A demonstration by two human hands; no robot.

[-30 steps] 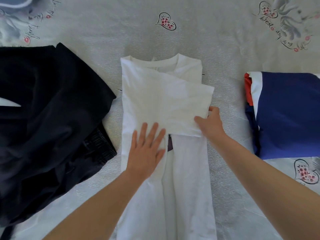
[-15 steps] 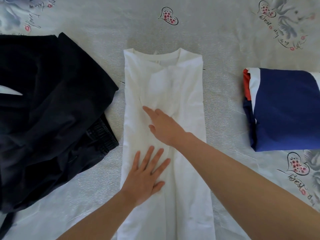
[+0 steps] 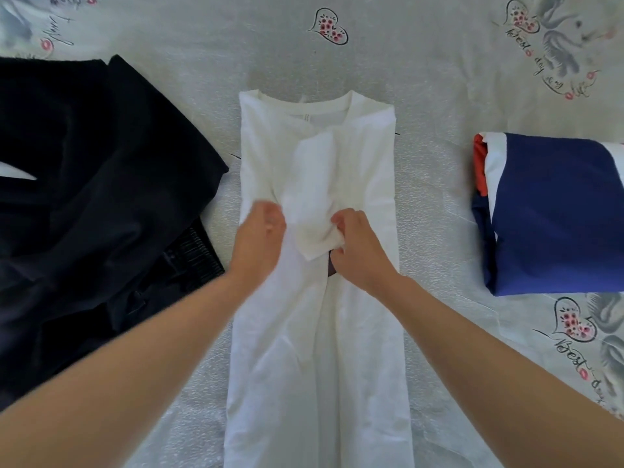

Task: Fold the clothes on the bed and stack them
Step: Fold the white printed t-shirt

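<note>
1. The white T-shirt [image 3: 317, 298] is lying collar-away in the middle of the bed [image 3: 439, 55], its sides already turned in to make a long strip. Both hands are gathering the bunched sleeve flap at its centre; I'd say the biggest risk is that tugging this flap is dragging the side folds open, since nothing is pinning them.
2. The black clothes [image 3: 94, 184] are heaped unfolded on the left, their edge just beside the shirt, and they could be crowding any fold made that way.
3. The folded navy garment [image 3: 557, 214] is sitting well apart on the right, so it is not obstructing anything.
4. The left hand [image 3: 258, 243] is curling around the flap's left edge.
5. The right hand [image 3: 358, 246] is pinching the flap's lower corner; a loose pinch could let it spring back crumpled.
</note>
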